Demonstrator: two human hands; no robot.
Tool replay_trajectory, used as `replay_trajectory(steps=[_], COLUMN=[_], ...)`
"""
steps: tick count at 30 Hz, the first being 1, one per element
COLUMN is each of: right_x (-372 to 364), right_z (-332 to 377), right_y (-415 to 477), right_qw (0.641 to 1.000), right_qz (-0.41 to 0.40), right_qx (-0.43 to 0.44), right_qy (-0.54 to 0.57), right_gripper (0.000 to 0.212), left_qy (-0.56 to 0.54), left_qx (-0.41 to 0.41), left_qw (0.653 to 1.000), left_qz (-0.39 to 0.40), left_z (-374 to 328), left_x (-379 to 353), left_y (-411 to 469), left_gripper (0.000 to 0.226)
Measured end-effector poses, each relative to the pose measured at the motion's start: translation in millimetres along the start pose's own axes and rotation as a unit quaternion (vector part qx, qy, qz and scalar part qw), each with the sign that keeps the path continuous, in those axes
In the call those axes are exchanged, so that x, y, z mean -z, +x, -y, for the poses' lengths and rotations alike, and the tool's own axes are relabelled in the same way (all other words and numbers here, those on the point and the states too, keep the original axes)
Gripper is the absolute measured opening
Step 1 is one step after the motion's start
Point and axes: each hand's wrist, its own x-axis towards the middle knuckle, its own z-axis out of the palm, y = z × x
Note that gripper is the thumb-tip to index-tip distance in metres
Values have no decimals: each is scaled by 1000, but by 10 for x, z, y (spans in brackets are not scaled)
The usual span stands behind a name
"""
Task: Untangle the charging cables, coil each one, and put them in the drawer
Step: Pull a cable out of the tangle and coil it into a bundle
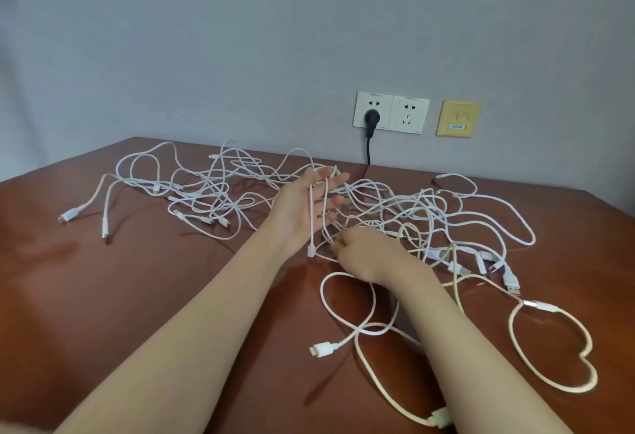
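Your left hand (305, 206) is raised with the palm up and the fingers almost straight, only a little bent at the tips. One white cable (311, 220) lies over these fingers and runs down across the palm, and its connector (311, 249) hangs free at your wrist. The hand carries this cable and does not grip it.

Your right hand (360, 255) is just beside the left wrist, low over the table (137, 279). Its fingers are curled and they pinch a thin strand from the cables (405, 213). Which cable this strand belongs to, I cannot tell.

The socket (391, 112) is on the wall (240, 38), with a black plug (371, 117) in its left half. The white cables lie tangled on the brown table below the socket and spread to both sides of it. Both hands are below the socket, a little to its left. One group of loops lies far to the left of the socket. Another cable, more cream in colour, makes a big loop (549, 365) well below and to the right of it, near your right forearm. A yellow plate (458, 118) is on the wall just to the right of the socket.
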Motion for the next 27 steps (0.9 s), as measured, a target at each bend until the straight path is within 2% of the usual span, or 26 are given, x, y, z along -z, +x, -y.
replay_trajectory(steps=[1,3,5,7,9,11,14,19,21,27], right_x=[-18,-27,10,28,20,3,6,-37,-100,-110], right_z=[-8,-8,13,27,35,19,0,32,84,119], right_y=[-25,-42,-40,-29,-19,-5,1,-61,-84,-80], right_qw=[1000,992,968,951,953,952,951,977,977,963], right_qz=[-15,-22,-7,-11,-59,-122,-152,-125,-99,-86], right_qx=[10,22,-6,-32,-27,-15,7,58,72,65], right_qy=[11,120,252,307,297,279,267,161,174,248], right_gripper=[26,27,27,35,42,38,31,27,30,37], left_qy=[-1,-3,-8,-8,-22,-43,-66,-149,-172,-210], left_qx=[0,2,9,17,20,16,1,4,5,-2], left_qw=[1000,1000,1000,1000,999,998,998,989,985,976], left_qz=[-1,3,11,18,29,36,22,-4,-15,-51], left_z=[3,27,78,124,145,136,81,60,73,93], left_x=[-2,-21,-58,-97,-114,-97,-22,12,-1,32], left_y=[-8,-17,-18,-16,-7,7,26,-1,1,40], left_gripper=[28,27,30,32,35,39,41,41,41,38])
